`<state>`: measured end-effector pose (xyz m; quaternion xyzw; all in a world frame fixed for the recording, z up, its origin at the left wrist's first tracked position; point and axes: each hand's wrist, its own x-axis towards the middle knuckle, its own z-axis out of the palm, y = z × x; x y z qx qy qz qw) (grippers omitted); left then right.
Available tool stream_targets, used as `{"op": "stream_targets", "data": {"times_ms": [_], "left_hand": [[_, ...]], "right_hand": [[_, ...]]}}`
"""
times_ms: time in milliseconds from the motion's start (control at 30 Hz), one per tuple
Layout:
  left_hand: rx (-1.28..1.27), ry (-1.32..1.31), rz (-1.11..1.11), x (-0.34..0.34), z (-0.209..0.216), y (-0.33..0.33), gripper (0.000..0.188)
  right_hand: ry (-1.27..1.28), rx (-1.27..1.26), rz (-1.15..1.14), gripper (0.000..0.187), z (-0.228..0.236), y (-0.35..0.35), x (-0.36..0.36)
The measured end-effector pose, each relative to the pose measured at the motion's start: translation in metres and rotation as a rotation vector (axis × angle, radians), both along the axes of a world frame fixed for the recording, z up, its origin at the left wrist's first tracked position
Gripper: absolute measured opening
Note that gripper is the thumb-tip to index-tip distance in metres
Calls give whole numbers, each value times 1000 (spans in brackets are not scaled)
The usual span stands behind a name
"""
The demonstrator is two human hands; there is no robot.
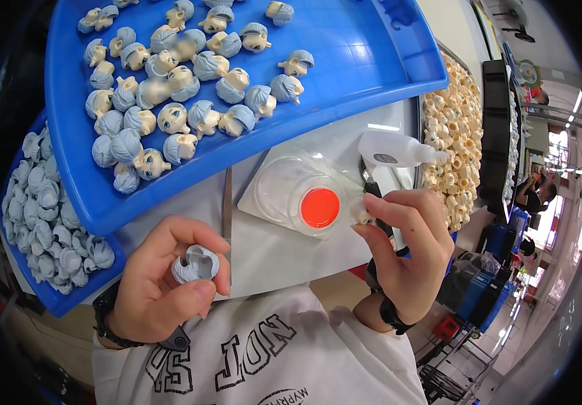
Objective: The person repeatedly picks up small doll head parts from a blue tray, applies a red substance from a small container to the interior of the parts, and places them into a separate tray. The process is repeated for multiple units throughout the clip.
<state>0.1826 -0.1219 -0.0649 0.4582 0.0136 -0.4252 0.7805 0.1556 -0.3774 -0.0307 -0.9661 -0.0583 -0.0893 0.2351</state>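
Observation:
Between the fingers and thumb of my left hand (169, 277) rests a hollow light-blue doll hair piece (196, 264), its open side facing up. My right hand (409, 246) pinches a small doll head (362, 214), mostly covered by the fingertips. Just left of that hand stands a clear plastic container (281, 185) with a round opening showing bright orange-red (320, 207). Behind my right hand lies a dark-handled tool (372, 183), partly hidden. A white squeeze bottle (399, 150) lies on its side beyond it.
A large blue tray (250, 138) holds many doll heads with light-blue hair (173, 118). At left, a blue bin (58, 305) is heaped with loose hair pieces (41, 209). Bare cream-coloured head parts (449, 135) fill a container at right. A metal strip (227, 216) lies on the white table (270, 260).

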Motion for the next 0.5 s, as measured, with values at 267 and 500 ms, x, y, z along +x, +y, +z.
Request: {"op": "stream_targets", "data": {"times_ms": [267,500], "left_hand": [[45,-8,-102,2,5,1,30],[46,-120,-121,5,3,10,25]], "right_hand": [[19,-72,-6,27,6,0,0],[37,-100,-2,26,11,4,3]]}}
